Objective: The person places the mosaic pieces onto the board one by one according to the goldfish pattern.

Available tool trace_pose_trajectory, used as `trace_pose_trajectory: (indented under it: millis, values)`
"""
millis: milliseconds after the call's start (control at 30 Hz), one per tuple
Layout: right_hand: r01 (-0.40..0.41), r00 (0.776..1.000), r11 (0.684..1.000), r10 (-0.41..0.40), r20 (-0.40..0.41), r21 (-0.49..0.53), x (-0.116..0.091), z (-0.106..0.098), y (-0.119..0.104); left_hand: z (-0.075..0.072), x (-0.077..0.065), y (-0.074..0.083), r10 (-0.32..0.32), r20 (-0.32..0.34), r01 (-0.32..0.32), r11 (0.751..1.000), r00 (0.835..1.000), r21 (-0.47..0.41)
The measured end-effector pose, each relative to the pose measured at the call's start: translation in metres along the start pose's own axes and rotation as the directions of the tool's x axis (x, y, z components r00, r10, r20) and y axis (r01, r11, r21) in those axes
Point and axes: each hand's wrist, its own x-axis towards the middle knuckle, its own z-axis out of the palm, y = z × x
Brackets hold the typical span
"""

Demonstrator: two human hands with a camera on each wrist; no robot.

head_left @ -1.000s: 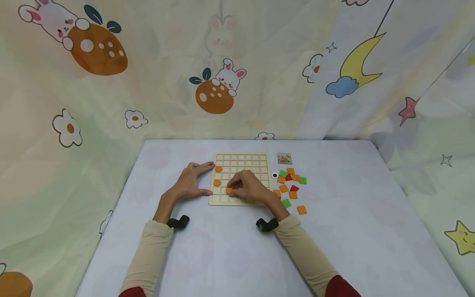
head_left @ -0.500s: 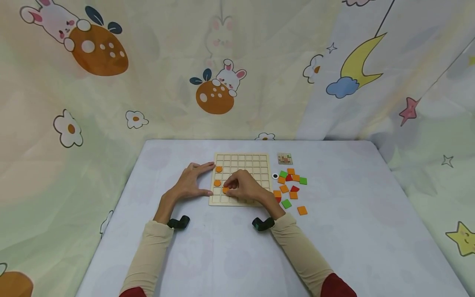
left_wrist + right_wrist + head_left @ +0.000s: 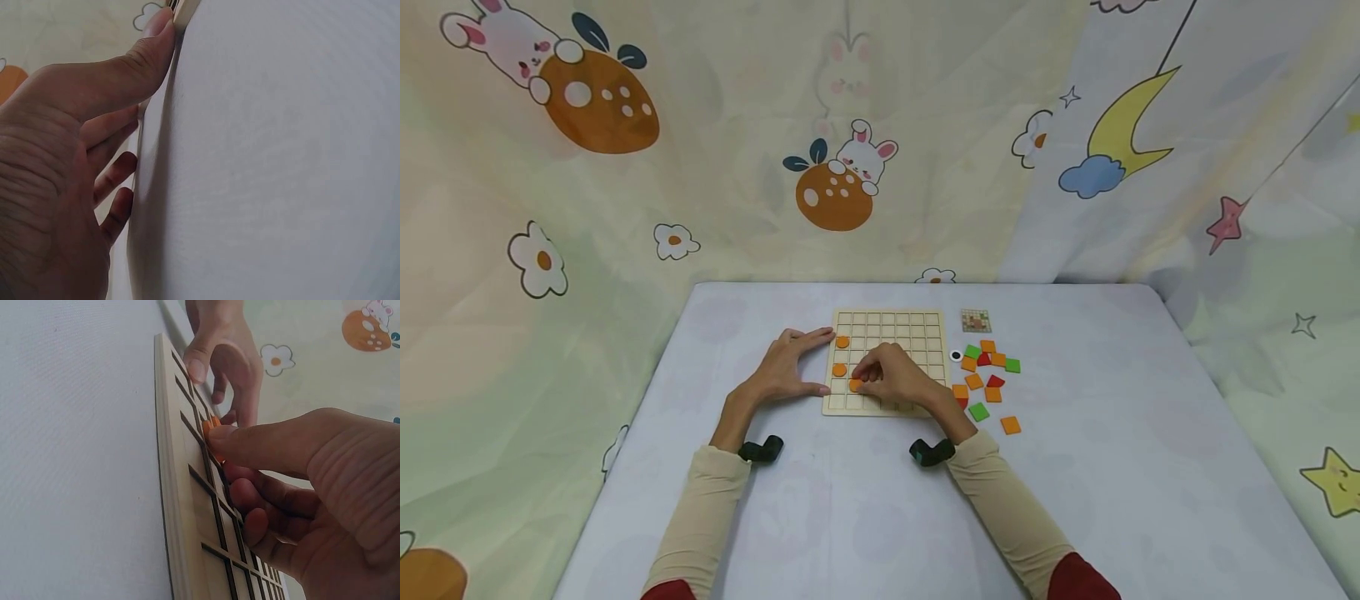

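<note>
A square wooden grid board point(image 3: 904, 319) lies on the table. On its left columns sit two orange round tiles, one farther back point(image 3: 842, 342) and one nearer point(image 3: 839, 369). My right hand point(image 3: 895, 373) is over the board's front half. Its thumb and fingers pinch another orange round tile point(image 3: 854, 385) low at the grid, and they partly cover it; the right wrist view shows the thumb point(image 3: 250, 445) pressed against its orange edge. Along the board's left edge rests my left hand point(image 3: 784, 367), thumb and forefinger spread wide with the tips at the wood.
To the right of the board lie several loose tiles: orange squares point(image 3: 1011, 425), green squares point(image 3: 978, 412) and red pieces point(image 3: 995, 381). A white disc with a black centre point(image 3: 956, 356) is by the board's edge. Farther back lies a small patterned card point(image 3: 976, 321).
My right hand has shifted slightly left across the board with the orange round tile, then stayed there for the last half second. The left hand has kept its place at the edge.
</note>
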Motion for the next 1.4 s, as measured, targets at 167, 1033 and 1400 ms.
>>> trace_pose_trajectory:
  millis: [167,1033,1400]
  values:
    - [-0.003,1.0,1.0,0.003,-0.011,-0.005,0.001,0.003,0.0,-0.001,0.0,-0.001,0.008,-0.004,-0.008,1.0,1.0,-0.003]
    - [0.003,0.995,0.997,-0.011,-0.103,-0.078,-0.046,-0.054,0.016,-0.001,-0.001,0.0,0.021,-0.01,-0.021,0.999,1.0,-0.031]
    - [-0.115,0.982,0.991,0.104,-0.157,-0.064,-0.095,-0.093,0.05,0.0,0.0,-0.003,0.016,-0.007,-0.016,1.0,1.0,-0.023]
